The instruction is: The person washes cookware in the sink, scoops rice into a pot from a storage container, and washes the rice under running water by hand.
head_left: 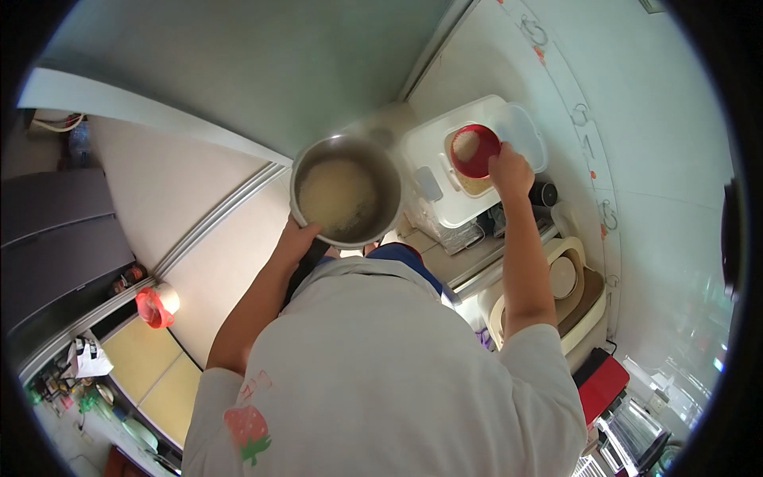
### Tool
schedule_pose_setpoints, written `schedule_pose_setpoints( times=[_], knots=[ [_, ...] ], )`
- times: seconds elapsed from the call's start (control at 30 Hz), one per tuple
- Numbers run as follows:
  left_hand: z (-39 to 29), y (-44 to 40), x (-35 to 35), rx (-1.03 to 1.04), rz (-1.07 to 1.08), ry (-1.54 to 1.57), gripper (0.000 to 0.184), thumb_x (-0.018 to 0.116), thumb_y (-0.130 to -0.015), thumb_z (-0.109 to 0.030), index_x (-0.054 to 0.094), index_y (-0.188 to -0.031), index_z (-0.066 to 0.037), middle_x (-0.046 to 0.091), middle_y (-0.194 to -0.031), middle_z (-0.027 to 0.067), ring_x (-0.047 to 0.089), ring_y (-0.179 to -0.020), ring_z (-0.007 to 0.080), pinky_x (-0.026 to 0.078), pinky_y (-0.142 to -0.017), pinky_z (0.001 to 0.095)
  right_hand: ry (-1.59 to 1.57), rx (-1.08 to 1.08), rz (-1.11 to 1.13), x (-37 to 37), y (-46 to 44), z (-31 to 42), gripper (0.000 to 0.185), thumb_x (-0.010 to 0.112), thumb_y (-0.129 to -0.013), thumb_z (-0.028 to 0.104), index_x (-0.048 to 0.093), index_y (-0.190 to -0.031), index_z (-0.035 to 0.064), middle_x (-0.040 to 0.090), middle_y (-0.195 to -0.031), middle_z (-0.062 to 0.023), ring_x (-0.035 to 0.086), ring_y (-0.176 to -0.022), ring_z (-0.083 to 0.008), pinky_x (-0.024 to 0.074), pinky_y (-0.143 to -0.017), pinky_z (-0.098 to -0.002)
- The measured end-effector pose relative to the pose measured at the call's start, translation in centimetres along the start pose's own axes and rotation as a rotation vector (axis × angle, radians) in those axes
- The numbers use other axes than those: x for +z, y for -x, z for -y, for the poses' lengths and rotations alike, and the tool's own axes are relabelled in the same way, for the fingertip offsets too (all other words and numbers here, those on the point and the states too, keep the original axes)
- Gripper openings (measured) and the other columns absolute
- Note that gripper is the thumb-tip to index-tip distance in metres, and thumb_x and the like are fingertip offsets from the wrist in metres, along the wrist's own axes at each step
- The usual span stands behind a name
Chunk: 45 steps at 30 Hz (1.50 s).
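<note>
My left hand (pixel 297 238) grips the near-left rim of a round metal pot (pixel 388 187), thumb over the edge. Pale grains that look like rice (pixel 338 195) cover the bottom of the pot. My right hand (pixel 513 170) is closed on a red cup (pixel 482 162), with some pale grains inside it. The cup is over the round opening of a white rice bin (pixel 429 151), where more grains show beneath it. A clear lid (pixel 520 131) stands raised at the far side of the opening.
A glass-like panel (pixel 262 71) rises ahead on the left. Below the bin is a shelf with a clear plastic bag (pixel 457 238). Right of my arm stands a cream rack (pixel 584 278) with a dish in it. A waste bin with a red liner (pixel 155 308) sits on the floor at left.
</note>
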<state>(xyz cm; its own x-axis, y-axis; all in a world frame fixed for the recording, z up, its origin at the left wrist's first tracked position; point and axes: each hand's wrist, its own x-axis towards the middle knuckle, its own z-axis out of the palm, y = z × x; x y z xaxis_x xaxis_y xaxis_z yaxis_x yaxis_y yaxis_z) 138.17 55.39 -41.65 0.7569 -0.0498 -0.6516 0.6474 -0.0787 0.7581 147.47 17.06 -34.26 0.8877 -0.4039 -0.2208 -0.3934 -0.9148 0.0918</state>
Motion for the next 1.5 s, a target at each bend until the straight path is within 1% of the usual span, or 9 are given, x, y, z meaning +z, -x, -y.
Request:
schedule_pose_setpoints(
  times=[0.27, 0.57, 0.87, 0.97, 1.03, 1.1, 1.2, 1.4, 1.5],
  knots=[
    [-1.2, -0.8, 1.7, 0.036, 0.103, 0.035, 0.063, 0.059, -0.072, -0.012, 0.037, -0.129, 0.003, 0.052, -0.120, 0.0152, 0.051, -0.108, 0.0224, 0.039, -0.093, 0.0304, 0.192, -0.770, -0.318, -3.6, 7.6, 10.0, 0.038, 0.054, -0.078, 0.013, 0.053, -0.113, -0.0031, 0.063, -0.063, -0.0070, 0.063, -0.054, -0.0206, 0.0483, -0.047, -0.0321],
    [-1.1, -0.2, 1.3, 0.055, 0.151, 0.074, 0.065, 0.059, -0.071, -0.011, 0.035, -0.130, 0.004, 0.051, -0.118, 0.0152, 0.049, -0.109, 0.0228, 0.039, -0.092, 0.0309, 0.171, -0.886, -0.060, -1.5, 8.7, 16.1, 0.042, 0.056, -0.077, 0.011, 0.051, -0.112, -0.0104, 0.065, -0.069, -0.0092, 0.065, -0.062, -0.0206, 0.0487, -0.051, -0.0304],
    [-0.4, -0.1, 0.9, 0.036, 0.078, 0.054, 0.057, 0.057, -0.073, -0.012, 0.042, -0.126, 0.004, 0.054, -0.118, 0.0133, 0.051, -0.108, 0.0219, 0.039, -0.092, 0.0304, 0.173, -0.677, -0.060, -0.9, 5.9, 14.2, 0.036, 0.054, -0.079, 0.013, 0.055, -0.112, -0.0002, 0.065, -0.070, -0.0115, 0.066, -0.061, -0.0231, 0.0513, -0.054, -0.0346],
    [-0.9, 0.8, 0.7, 0.029, 0.081, 0.085, 0.056, 0.058, -0.073, -0.013, 0.044, -0.125, 0.004, 0.055, -0.117, 0.0136, 0.052, -0.106, 0.0224, 0.040, -0.091, 0.0307, -0.215, -0.502, -0.027, -1.8, 4.6, 9.6, 0.035, 0.052, -0.078, 0.017, 0.057, -0.111, 0.0080, 0.066, -0.075, -0.0142, 0.066, -0.066, -0.0266, 0.0519, -0.060, -0.0379],
    [-0.7, 0.8, 0.5, 0.024, 0.089, 0.103, 0.055, 0.058, -0.074, -0.013, 0.044, -0.125, 0.004, 0.055, -0.116, 0.0137, 0.053, -0.105, 0.0224, 0.041, -0.090, 0.0311, -0.564, -0.297, 0.149, -1.2, 3.5, 5.6, 0.036, 0.050, -0.076, 0.022, 0.059, -0.109, 0.0108, 0.065, -0.087, -0.0172, 0.065, -0.082, -0.0301, 0.0506, -0.071, -0.0411],
    [0.7, 0.3, 0.0, -0.001, 0.087, 0.120, 0.055, 0.058, -0.075, -0.014, 0.044, -0.125, 0.004, 0.055, -0.115, 0.0138, 0.054, -0.103, 0.0222, 0.042, -0.088, 0.0316, -0.633, -0.181, 0.077, 1.9, 1.1, 1.0, 0.038, 0.051, -0.075, 0.027, 0.059, -0.107, 0.0077, 0.064, -0.096, -0.0188, 0.061, -0.093, -0.0333, 0.0474, -0.080, -0.0440],
    [1.0, 0.4, -0.3, -0.003, 0.057, 0.125, 0.054, 0.057, -0.075, -0.014, 0.044, -0.124, 0.005, 0.056, -0.114, 0.0141, 0.054, -0.103, 0.0220, 0.043, -0.088, 0.0319, -0.450, 0.040, 0.044, 4.5, -0.7, -3.2, 0.037, 0.052, -0.076, 0.027, 0.060, -0.105, 0.0059, 0.063, -0.099, -0.0195, 0.060, -0.095, -0.0336, 0.0472, -0.081, -0.0438],
    [2.1, 0.9, -0.4, 0.035, -0.028, 0.126, 0.047, 0.057, -0.076, -0.014, 0.046, -0.118, 0.005, 0.060, -0.095, 0.0153, 0.062, -0.077, 0.0226, 0.052, -0.065, 0.0333, -0.279, 0.291, 0.054, 8.3, -1.1, -2.6, 0.035, 0.052, -0.080, 0.029, 0.055, -0.105, 0.0052, 0.063, -0.099, -0.0190, 0.061, -0.094, -0.0354, 0.0477, -0.080, -0.0449],
    [0.8, 2.4, -0.1, -0.100, 0.008, 0.177, 0.061, 0.059, -0.075, -0.017, 0.038, -0.129, 0.003, 0.051, -0.122, 0.0150, 0.050, -0.110, 0.0221, 0.039, -0.093, 0.0312, -0.331, 0.282, 0.026, 9.9, -1.6, -2.2, 0.031, 0.052, -0.082, 0.027, 0.053, -0.107, 0.0093, 0.064, -0.098, -0.0193, 0.061, -0.093, -0.0357, 0.0481, -0.078, -0.0450]
  ],
)
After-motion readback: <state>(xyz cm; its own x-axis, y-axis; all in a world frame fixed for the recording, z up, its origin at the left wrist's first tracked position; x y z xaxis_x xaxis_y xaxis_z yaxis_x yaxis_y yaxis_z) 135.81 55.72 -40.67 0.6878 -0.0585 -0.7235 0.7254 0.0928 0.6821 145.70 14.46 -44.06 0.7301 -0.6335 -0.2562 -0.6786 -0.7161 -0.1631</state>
